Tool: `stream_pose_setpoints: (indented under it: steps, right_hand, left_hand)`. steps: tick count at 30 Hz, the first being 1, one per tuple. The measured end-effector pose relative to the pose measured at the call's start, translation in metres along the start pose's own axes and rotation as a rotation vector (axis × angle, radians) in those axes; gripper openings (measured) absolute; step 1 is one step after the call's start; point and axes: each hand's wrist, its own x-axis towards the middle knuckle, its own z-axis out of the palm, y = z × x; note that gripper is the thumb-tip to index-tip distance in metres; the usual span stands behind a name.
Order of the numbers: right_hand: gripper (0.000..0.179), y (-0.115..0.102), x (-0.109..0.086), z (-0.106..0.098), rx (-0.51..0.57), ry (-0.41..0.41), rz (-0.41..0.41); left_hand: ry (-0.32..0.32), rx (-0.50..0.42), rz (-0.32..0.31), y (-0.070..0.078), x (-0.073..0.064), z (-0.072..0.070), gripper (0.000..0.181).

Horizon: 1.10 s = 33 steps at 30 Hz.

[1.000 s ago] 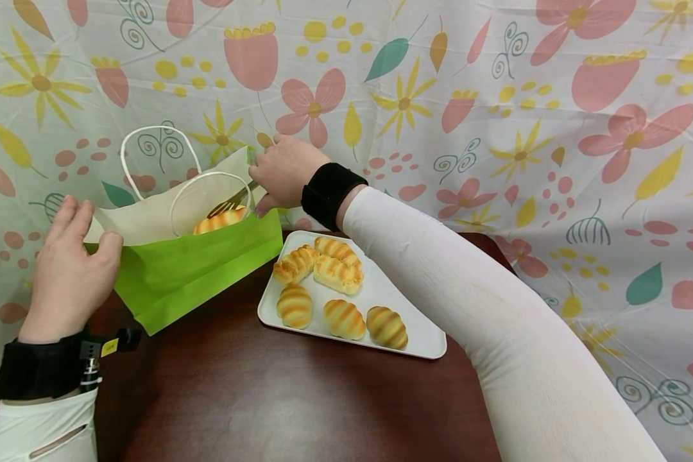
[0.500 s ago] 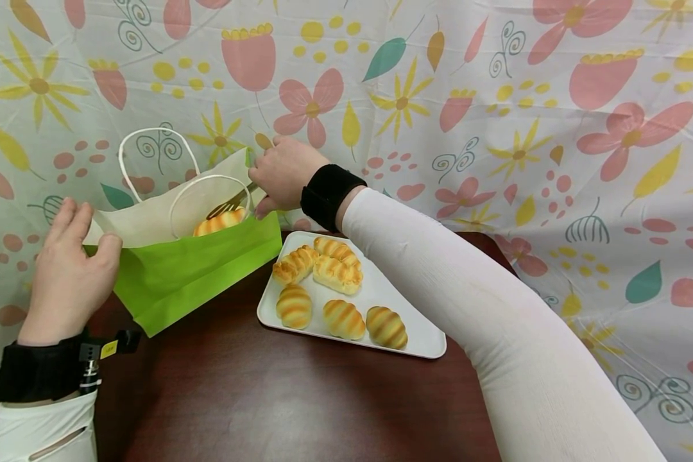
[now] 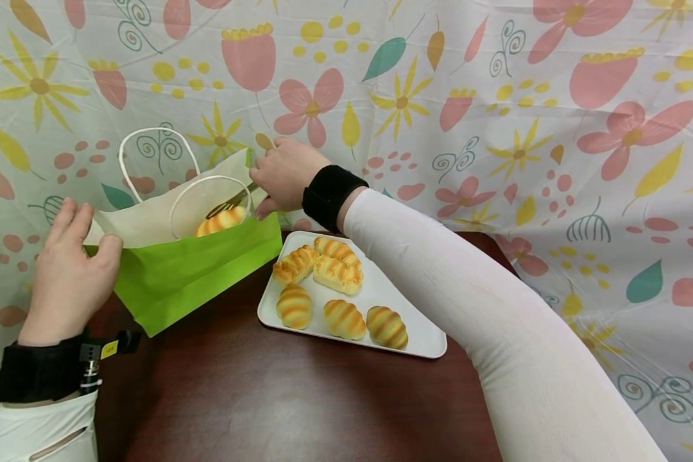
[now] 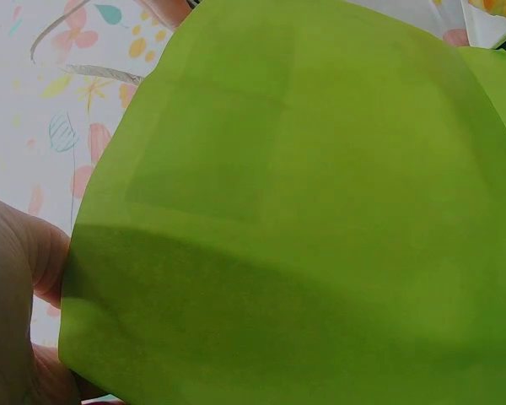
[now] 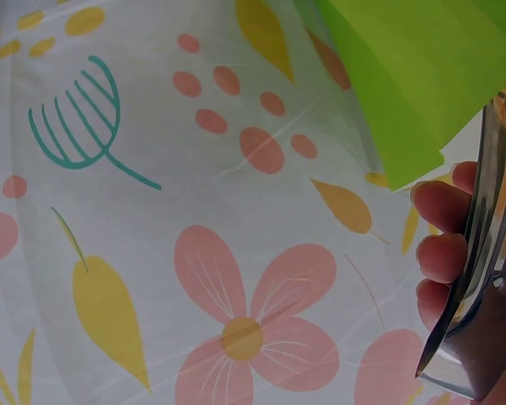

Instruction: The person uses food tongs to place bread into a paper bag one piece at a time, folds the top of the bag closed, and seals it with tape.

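Note:
A green paper bag [image 3: 190,276] with white twisted handles stands tilted at the left of the table. My left hand [image 3: 72,276] rests against its left side with straight fingers, the thumb at the rim. In the left wrist view the bag's green wall [image 4: 304,186] hides part of that hand. My right hand [image 3: 291,173] is at the bag's right rim and holds metal food tongs [image 5: 481,278], fingers curled round them. The slotted tongs end reaches into the bag over a striped bread roll [image 3: 222,222]. Whether the tongs grip the roll, I cannot tell.
Right of the bag lies a white tray [image 3: 389,285] with several breads: ridged rolls such as the brown-striped one [image 3: 387,327] in front, and oblong loaves [image 3: 337,274] behind. The dark wooden table [image 3: 289,398] meets a flowered cloth [image 3: 404,38] at the back.
Both hands, the bag, the tongs and the breads look almost still. Only a very slight shift of the whole head view shows.

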Motion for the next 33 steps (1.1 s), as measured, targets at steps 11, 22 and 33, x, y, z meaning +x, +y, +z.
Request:
stream_pose_setpoints:
  steps: [11,22,33]
  right_hand:
    - [0.072,0.0,0.0,0.001,0.006,0.011,0.007]
    - [0.071,0.0,-0.001,0.0,0.015,0.014,0.009]
    - [0.073,-0.001,-0.004,0.004,0.012,0.038,0.032]
  left_hand:
    - [0.001,-0.005,0.009,0.001,-0.001,-0.001,0.074]
    - [0.033,0.034,-0.03,0.009,-0.006,0.002,0.075]
    - [0.023,0.038,-0.03,0.008,-0.007,0.0,0.075]
